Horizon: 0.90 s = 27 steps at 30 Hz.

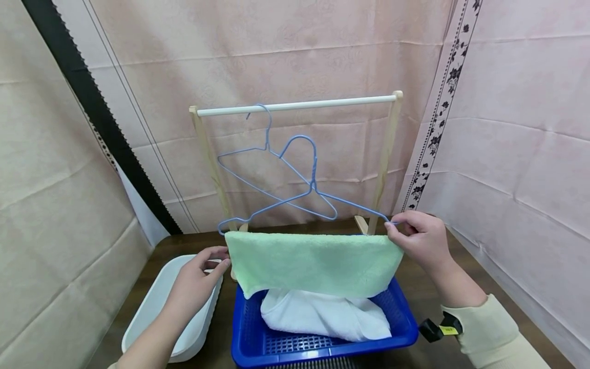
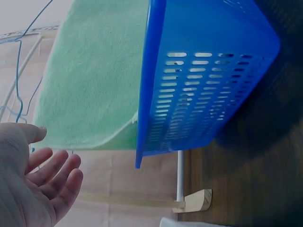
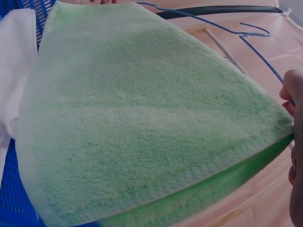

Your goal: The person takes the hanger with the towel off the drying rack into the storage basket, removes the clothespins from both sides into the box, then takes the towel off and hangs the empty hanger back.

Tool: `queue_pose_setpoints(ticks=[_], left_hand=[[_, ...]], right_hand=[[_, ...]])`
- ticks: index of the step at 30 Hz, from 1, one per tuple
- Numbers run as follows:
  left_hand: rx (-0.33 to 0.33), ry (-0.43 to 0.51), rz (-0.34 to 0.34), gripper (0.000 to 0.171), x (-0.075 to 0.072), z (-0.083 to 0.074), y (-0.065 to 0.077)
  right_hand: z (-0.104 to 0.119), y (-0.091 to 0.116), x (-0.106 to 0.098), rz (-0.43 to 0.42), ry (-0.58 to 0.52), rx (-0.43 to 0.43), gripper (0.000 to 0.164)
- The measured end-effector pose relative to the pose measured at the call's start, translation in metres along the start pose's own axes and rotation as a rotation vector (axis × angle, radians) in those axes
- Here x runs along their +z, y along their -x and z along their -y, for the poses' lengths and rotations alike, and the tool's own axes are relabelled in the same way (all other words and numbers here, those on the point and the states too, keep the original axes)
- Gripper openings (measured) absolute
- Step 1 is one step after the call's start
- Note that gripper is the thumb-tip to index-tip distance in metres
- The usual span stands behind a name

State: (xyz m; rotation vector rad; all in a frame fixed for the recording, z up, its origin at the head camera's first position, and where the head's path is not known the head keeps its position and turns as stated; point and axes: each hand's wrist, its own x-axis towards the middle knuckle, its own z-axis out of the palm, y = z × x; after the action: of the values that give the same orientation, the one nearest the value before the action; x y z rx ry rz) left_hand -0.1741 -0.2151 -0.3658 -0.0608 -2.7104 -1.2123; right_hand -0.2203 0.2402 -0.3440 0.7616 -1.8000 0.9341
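Observation:
A light green towel [image 1: 313, 261] hangs folded over the lower bar of a blue wire clothes hanger [image 1: 314, 169]. My right hand [image 1: 419, 238] pinches that hanger at its right end, beside the towel's upper corner. At the towel's left edge is my left hand [image 1: 200, 274], its fingers loosely bent and apart; in the left wrist view the thumb [image 2: 35, 134] reaches close to the towel's corner. The towel's lower part overlaps a blue plastic basket [image 1: 324, 354], where a white cloth [image 1: 322, 315] lies.
Behind stands a rack with a white rail [image 1: 299, 105] and wooden posts [image 1: 386, 164]. Another blue hanger [image 1: 239, 150] hooks over the rail at left. A white tray [image 1: 152, 312] sits left of the basket on the dark wooden table [image 1: 226, 318]. Curtains surround the table.

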Motion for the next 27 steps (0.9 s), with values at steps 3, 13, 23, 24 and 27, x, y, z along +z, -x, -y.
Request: queue_pose_setpoints(ticks=[3, 13, 23, 24, 27], left_hand=[[-0.009, 0.014, -0.009, 0.043, 0.002, -0.002, -0.005], [0.001, 0.045, -0.023, 0.041, 0.004, -0.003, -0.012], [0.007, 0.096, -0.044, 0.038, 0.003, -0.008, -0.017], [0.002, 0.104, -0.048, 0.038, 0.003, -0.008, -0.017], [-0.013, 0.118, -0.062, 0.033, 0.003, -0.01, -0.017]], right_hand=[[0.001, 0.0, 0.0, -0.003, -0.005, 0.007, 0.017], [0.003, 0.0, 0.0, -0.005, 0.002, 0.018, 0.017], [0.002, 0.002, 0.002, -0.001, 0.006, 0.037, 0.018], [0.002, 0.002, 0.002, 0.0, 0.009, 0.035, 0.017], [0.001, 0.001, 0.001, 0.001, 0.011, 0.034, 0.016]])
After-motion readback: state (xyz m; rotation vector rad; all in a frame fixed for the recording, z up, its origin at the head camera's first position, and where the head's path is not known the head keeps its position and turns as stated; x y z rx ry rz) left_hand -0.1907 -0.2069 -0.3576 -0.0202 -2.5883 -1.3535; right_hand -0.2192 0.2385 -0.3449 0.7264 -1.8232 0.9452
